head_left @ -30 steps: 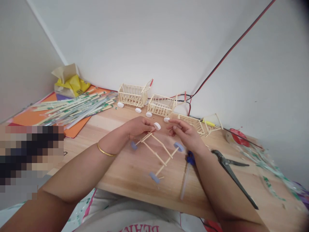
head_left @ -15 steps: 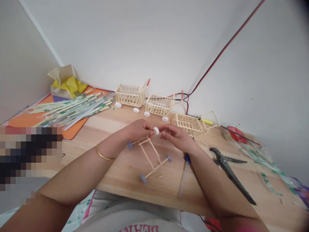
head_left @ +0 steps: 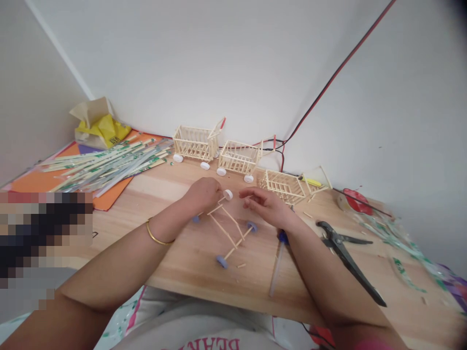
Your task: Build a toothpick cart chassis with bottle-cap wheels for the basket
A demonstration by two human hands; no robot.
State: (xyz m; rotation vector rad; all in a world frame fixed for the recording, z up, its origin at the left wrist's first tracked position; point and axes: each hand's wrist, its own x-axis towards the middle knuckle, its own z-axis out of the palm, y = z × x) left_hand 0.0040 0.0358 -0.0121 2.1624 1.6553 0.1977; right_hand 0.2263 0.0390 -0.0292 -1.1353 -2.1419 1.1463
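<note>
My left hand (head_left: 204, 197) is closed in a pinch at the upper end of a small wheeled frame of thin wooden sticks (head_left: 222, 230). A white wheel (head_left: 228, 195) shows beside its fingertips, at the upper axle. The frame's other wheels look bluish: one near my left wrist (head_left: 196, 218), one at the lower left (head_left: 222, 262), one at the right (head_left: 251, 226). My right hand (head_left: 268, 206) hovers just right of the white wheel with fingers loosely curled and apart, holding nothing. Below my right wrist lies a translucent rod (head_left: 276, 270) with a blue end, partly hidden by the forearm.
Along the wall stand two stick carts with white wheels (head_left: 195, 143) (head_left: 239, 158) and a wheelless cart (head_left: 282, 187). Pliers (head_left: 345, 250) lie at the right near plastic wrappers (head_left: 404, 265). Wrapped chopsticks (head_left: 105, 163) are piled at the left. A person's blurred part shows far left.
My left hand has turned the frame slightly, and the white wheel has shifted a little left. The frame's lower axle has risen. My right hand has come away a bit from the wheel.
</note>
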